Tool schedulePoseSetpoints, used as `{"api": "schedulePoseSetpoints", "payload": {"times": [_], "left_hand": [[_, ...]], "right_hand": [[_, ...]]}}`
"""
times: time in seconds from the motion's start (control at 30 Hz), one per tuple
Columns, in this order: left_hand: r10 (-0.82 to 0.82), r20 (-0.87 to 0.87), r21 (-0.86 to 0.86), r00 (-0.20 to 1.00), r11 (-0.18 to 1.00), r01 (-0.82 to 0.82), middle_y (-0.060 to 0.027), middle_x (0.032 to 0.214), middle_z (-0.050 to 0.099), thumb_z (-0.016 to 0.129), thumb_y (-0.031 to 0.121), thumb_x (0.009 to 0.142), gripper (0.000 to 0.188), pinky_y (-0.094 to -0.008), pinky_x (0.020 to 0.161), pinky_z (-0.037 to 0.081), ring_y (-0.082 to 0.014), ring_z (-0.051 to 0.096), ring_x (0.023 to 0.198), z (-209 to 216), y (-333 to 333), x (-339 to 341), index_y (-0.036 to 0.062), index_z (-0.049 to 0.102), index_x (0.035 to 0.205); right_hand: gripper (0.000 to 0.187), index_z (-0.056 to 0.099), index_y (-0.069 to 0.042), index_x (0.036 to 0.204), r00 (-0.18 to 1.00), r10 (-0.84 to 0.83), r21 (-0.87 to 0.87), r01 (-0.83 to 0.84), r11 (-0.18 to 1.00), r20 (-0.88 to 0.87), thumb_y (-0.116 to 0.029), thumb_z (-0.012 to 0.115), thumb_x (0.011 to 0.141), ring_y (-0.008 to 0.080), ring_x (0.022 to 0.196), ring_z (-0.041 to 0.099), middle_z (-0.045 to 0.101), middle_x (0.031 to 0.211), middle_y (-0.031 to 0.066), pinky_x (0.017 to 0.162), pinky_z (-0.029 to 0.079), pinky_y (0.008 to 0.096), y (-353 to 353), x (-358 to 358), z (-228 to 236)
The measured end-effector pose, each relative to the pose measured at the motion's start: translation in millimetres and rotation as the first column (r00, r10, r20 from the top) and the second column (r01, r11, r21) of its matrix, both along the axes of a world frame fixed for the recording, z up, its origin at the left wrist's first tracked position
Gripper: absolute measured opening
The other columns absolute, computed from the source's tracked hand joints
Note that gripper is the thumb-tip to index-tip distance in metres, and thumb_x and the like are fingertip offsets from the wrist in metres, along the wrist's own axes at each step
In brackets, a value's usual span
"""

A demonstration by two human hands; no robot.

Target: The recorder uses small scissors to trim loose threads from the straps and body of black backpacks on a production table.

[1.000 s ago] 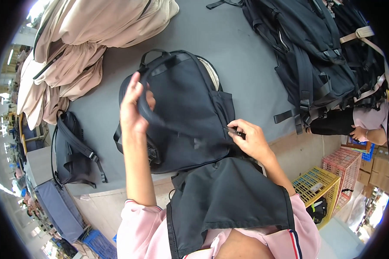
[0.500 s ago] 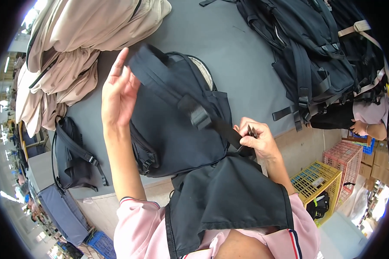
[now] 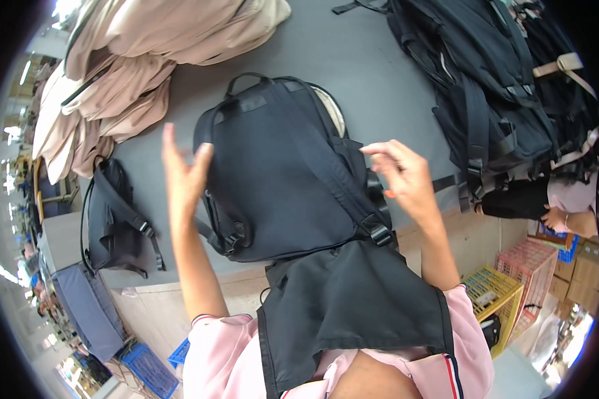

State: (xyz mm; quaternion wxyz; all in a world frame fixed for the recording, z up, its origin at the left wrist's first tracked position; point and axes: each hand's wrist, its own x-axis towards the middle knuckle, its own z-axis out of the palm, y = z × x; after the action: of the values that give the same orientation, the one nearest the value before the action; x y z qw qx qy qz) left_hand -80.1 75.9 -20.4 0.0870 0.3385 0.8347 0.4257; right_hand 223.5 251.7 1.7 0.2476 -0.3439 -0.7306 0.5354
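Observation:
A dark navy backpack (image 3: 283, 169) lies back-side up on the grey table (image 3: 373, 73), straps toward me and top handle pointing away. My left hand (image 3: 183, 176) hovers open beside the pack's left edge, fingers spread, holding nothing. Just above the pack's right strap, my right hand (image 3: 402, 176) is raised with loosely curled, parted fingers and nothing in it. The right shoulder strap runs down to a buckle (image 3: 378, 233) near the table's front edge.
Beige bags (image 3: 133, 73) are piled at the table's back left. A heap of black backpacks (image 3: 492, 93) fills the right side. A small black bag (image 3: 116, 219) hangs at the left edge. Another person (image 3: 566, 206) sits at right beside yellow and pink crates (image 3: 496, 292).
My right hand has let go of the strap near the front edge and lifted up. My left hand moved off the pack to its left side. The backpack now lies flat.

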Motion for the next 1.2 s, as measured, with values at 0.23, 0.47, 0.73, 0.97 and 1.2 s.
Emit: {"api": "schedulePoseSetpoints", "payload": {"times": [0.23,0.47,0.73,0.97,1.2], "left_hand": [[-0.126,0.756,0.08,0.643,0.992,0.1,-0.0121,0.107,0.059,0.062,0.013,0.086,0.054,-0.022,0.053,0.052,-0.0132,0.061,0.076,24.2,-16.2,23.2,0.0113,0.04,0.136],[-0.242,-0.17,-0.387,0.955,0.908,0.161,-0.0189,0.123,0.047,0.073,0.02,0.074,0.065,-0.0436,0.097,0.037,-0.0372,0.046,0.114,-42.5,-30.0,42.8,0.0121,0.045,0.132],[0.485,0.698,-0.244,0.527,0.853,-0.462,-0.0141,0.144,0.029,0.06,0.049,0.084,0.074,-0.0431,0.106,0.028,-0.0298,0.031,0.131,-63.9,-68.3,-10.6,0.0119,0.031,0.142],[-0.104,0.663,0.226,0.741,0.972,-0.066,-0.0111,0.108,0.062,0.062,0.024,0.085,0.039,-0.0401,0.093,0.046,-0.0256,0.059,0.099,-71.1,-68.0,5.6,0.0022,0.055,0.117],[-0.255,0.764,0.517,0.593,0.791,-0.327,-0.0143,0.117,0.058,0.065,0.018,0.081,0.048,-0.0415,0.096,0.045,-0.0271,0.055,0.108,16.7,-15.6,79.4,0.0018,0.05,0.124]], "right_hand": [[0.067,0.036,-0.011,0.135,0.859,0.427,-0.255,-0.362,0.897,0.281,-0.02,0.07,0.078,0.0177,0.084,0.061,0.062,0.082,0.0132,0.079,0.046,0.0317,-16.4,-25.5,-16.3],[0.069,0.04,-0.01,0.133,0.908,0.087,0.093,-0.137,0.986,0.41,-0.025,0.074,0.074,0.0271,0.09,0.058,0.054,0.091,0.0104,0.083,0.048,0.0371,-8.6,-5.3,-57.4],[0.089,0.032,-0.005,0.138,0.955,0.1,-0.362,0.008,0.932,0.279,-0.039,0.076,0.068,0.0333,0.122,0.045,0.048,0.129,0.0228,0.097,0.04,0.0408,-7.3,10.7,-87.8],[0.08,0.034,-0.011,0.139,0.967,0.223,-0.022,-0.227,0.974,-0.122,-0.022,0.07,0.068,0.031,0.09,0.063,0.06,0.115,0.0163,0.093,0.04,0.0495,-27.0,-1.0,2.5],[0.071,0.043,-0.014,0.134,0.966,0.069,0.447,0.052,0.893,-0.251,-0.001,0.063,0.068,0.0283,0.069,0.064,0.064,0.105,0.0101,0.094,0.038,0.0537,-14.1,6.0,5.2]]}}
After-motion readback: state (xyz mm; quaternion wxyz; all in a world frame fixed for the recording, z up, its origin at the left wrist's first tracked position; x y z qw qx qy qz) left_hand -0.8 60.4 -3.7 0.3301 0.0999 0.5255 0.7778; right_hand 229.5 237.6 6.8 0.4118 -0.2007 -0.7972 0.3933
